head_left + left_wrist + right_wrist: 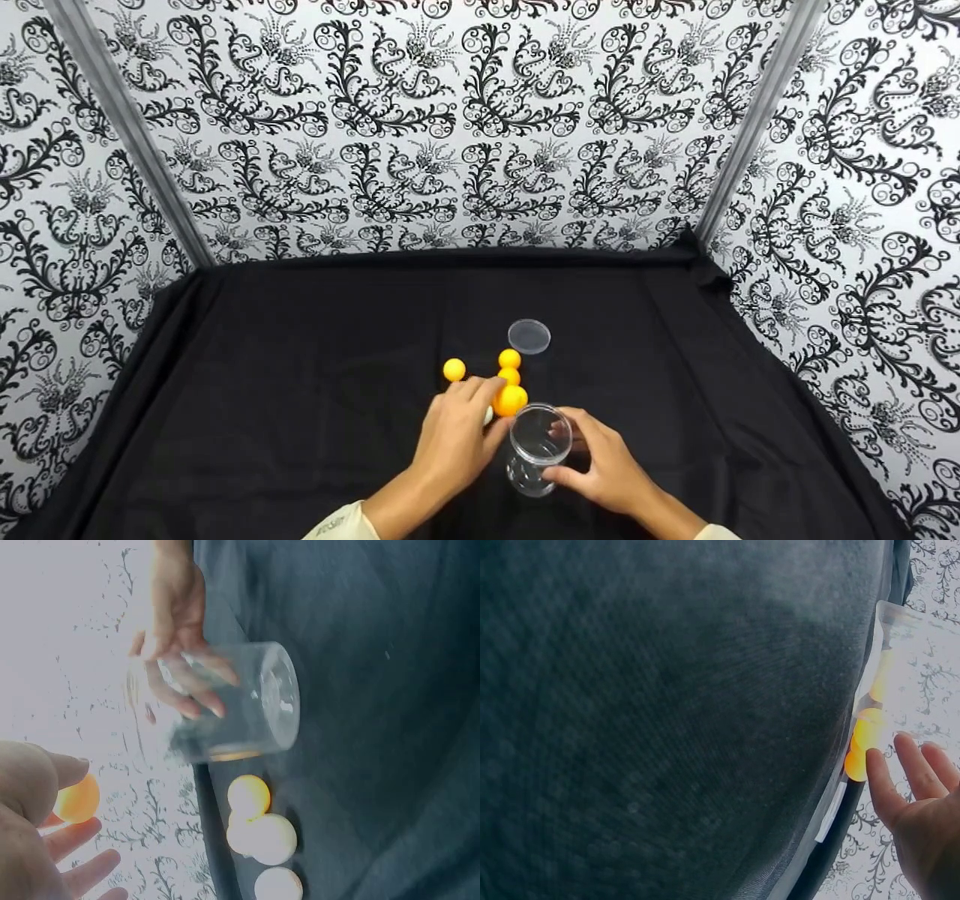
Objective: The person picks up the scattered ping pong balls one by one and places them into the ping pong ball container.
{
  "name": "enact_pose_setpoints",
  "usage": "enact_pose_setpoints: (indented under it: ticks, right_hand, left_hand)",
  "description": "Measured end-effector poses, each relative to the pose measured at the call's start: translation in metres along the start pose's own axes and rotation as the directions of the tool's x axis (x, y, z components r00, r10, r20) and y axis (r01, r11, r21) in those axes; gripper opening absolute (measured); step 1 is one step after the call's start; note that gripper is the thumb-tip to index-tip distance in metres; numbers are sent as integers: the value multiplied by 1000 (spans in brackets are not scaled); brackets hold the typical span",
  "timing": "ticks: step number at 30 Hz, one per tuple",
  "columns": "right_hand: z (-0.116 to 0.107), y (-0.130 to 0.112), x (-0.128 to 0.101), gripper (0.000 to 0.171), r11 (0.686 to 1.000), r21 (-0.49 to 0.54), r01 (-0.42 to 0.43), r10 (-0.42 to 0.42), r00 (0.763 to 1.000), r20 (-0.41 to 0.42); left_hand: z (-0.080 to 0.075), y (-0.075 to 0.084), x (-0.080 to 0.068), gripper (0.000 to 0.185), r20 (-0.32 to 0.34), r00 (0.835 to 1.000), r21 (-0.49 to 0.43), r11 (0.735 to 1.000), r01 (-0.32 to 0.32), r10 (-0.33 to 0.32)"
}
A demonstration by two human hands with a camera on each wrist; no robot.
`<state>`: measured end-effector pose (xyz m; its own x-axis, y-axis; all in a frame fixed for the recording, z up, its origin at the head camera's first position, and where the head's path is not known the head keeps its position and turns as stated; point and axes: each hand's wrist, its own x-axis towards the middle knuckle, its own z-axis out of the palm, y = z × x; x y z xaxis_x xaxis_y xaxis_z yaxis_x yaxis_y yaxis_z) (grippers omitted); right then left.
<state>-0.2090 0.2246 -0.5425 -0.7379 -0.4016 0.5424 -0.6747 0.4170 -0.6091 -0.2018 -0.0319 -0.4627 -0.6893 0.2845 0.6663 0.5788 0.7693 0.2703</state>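
Left wrist view: the left hand (30,821) pinches 1 orange ball (78,799) near the clear jar (251,701).

Thumb and fingers of the right hand (601,463) grip the jar's side, probably to steady it and leave its upward-facing mouth free. More orange balls (509,359) lie on the black cloth (322,405) near the left hand, seemingly grouped for easy reach; the clear disc (529,337) lies beyond, perhaps so it does not obstruct the hands.
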Motion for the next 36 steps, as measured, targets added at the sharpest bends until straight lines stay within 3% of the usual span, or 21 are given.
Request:
enact_pose_setpoints:
  ticks: [5,18,36]
  right_hand:
    - [-1,0,0,75,1000,13,-10,10,1000,14]
    - [-1,1,-1,75,1000,19,5,-6,1000,22]
    - [2,6,-1,76,999,17,43,-43,999,-8]
  left_hand:
    - [4,13,-3,48,18,999,-19,999,-28,29]
    - [21,36,-8,49,86,996,21,999,-25,24]
    - [25,39,-12,49,73,997,39,999,-28,25]
